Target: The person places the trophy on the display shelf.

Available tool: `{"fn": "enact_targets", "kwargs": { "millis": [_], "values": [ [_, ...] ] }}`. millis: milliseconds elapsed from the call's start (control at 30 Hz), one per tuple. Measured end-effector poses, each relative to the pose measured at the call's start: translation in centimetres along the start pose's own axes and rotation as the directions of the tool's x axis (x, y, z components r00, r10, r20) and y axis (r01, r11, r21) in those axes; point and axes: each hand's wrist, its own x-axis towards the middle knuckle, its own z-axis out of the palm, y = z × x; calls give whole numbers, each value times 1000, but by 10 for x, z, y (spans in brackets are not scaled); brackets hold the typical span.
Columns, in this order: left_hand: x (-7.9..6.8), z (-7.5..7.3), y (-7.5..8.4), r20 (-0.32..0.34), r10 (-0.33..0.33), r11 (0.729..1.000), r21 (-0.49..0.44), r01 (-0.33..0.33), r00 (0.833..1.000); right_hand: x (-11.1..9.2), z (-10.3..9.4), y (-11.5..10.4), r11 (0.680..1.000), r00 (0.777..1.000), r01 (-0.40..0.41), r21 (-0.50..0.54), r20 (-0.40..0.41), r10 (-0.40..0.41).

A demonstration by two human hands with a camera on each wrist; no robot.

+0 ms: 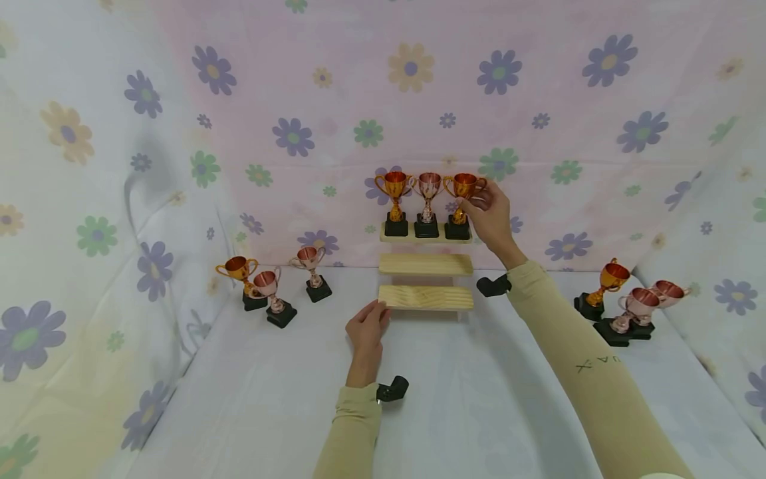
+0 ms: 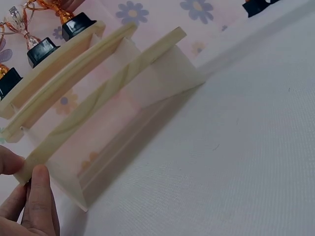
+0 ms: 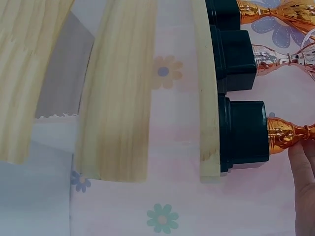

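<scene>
A three-step wooden stand [image 1: 425, 265] is at the back of the table. Three trophy cups line its top step: a gold one [image 1: 395, 189] on the left, a rose-pink one [image 1: 427, 189] in the middle, and another gold trophy [image 1: 457, 227] on the right. My right hand [image 1: 493, 216] holds that right-hand gold trophy, fingers and thumb around its cup and stem; its black base [image 3: 246, 132] sits on the step. With thumb and fingertips, my left hand [image 1: 366, 332] pinches the left end of the bottom step [image 2: 93, 103].
On the left of the table stand a gold trophy [image 1: 238, 267] and two rose-pink trophies [image 1: 266, 285]. Over on the right are another gold trophy [image 1: 613, 274] and two more rose-pink ones [image 1: 641, 303], close together. Flowered cloth [image 1: 335, 86] hangs behind and at both sides.
</scene>
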Motion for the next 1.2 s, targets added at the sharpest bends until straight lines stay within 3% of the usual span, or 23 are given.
{"fn": "enact_targets", "kwargs": {
  "millis": [167, 367, 533, 633, 700, 767, 833, 900, 967, 1067, 1200],
  "values": [
    [3, -4, 2, 39, -14, 998, 60, 12, 999, -5, -9, 17, 996, 999, -41, 76, -23, 42],
    [9, -17, 11, 170, -50, 968, 252, 6, 984, -32, -23, 44, 986, 977, -154, 66, -139, 162],
    [12, -35, 28, 289, -86, 908, 416, -44, 953, -75, -24, 65, 950, 932, -311, 21, -190, 310],
    [14, -54, 46, 358, -93, 864, 493, -104, 929, -104, -21, 81, 897, 887, -441, -33, -165, 430],
    [15, -71, 59, 372, -91, 835, 535, -133, 924, -121, -19, 92, 856, 853, -515, -50, -129, 506],
    [15, -89, 74, 354, -78, 804, 575, -151, 932, -136, -16, 101, 817, 816, -576, -33, -89, 572],
    [13, -106, 90, 302, -54, 768, 622, -154, 952, -147, -14, 108, 791, 789, -611, 33, -55, 612],
    [10, -120, 105, 227, -3, 734, 662, -152, 974, -154, -12, 112, 775, 777, -621, 121, -35, 628],
    [8, -130, 118, 141, 76, 704, 693, -153, 987, -158, -11, 112, 767, 779, -609, 201, -28, 626],
    [8, -138, 132, 27, 228, 691, 700, -181, 973, -160, -10, 110, 750, 776, -604, 270, -18, 631],
    [12, -139, 141, -35, 385, 695, 668, -266, 922, -159, -8, 106, 702, 748, -628, 336, 11, 664]
  ]
}}
